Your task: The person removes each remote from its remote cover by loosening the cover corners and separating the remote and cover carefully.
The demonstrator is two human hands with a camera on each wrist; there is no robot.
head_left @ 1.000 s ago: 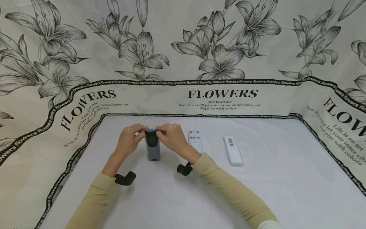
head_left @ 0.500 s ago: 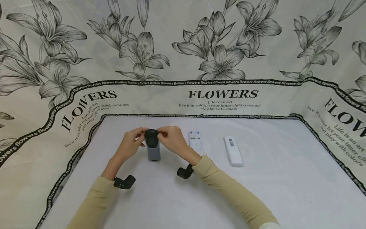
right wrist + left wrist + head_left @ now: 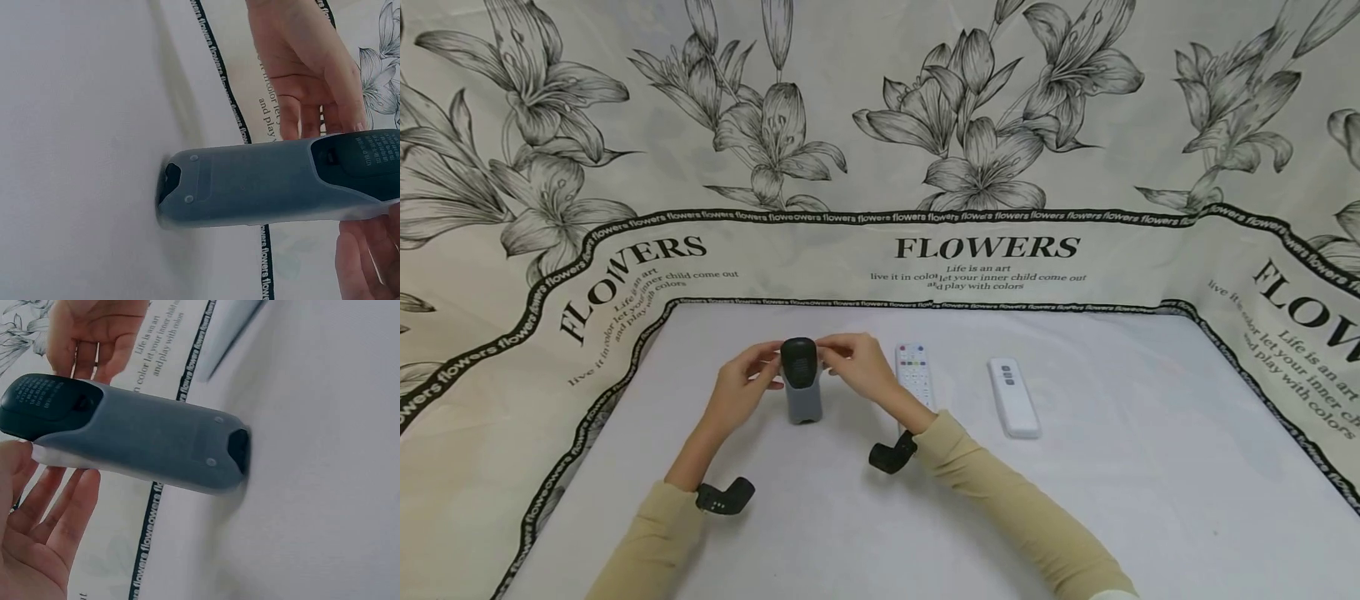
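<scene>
Both hands are at the upper end of a black remote control [image 3: 800, 357] in a cloudy grey silicone cover [image 3: 805, 406]. Its back, with small printed text, faces me, and its lower end stands at the table. My left hand [image 3: 743, 383] pinches the cover's left rim by the bare black end. In the left wrist view, the thumb of the left hand [image 3: 44, 544] presses a pale fold of that rim. On the opposite side, my right hand [image 3: 861, 367] pinches the rim with thumb and fingertips. Part of the right hand [image 3: 365, 253] is cut off in the right wrist view.
A white remote with coloured buttons [image 3: 913, 371] lies right of the hands, partly behind the right wrist. Farther right is another white remote [image 3: 1013, 398] with a few grey buttons. The white tabletop [image 3: 1112, 467] meets a flower-printed cloth [image 3: 985, 258] behind.
The cover's rim has come off the top of the black remote control, baring more of its end. Both hands have shifted slightly down along the sides.
</scene>
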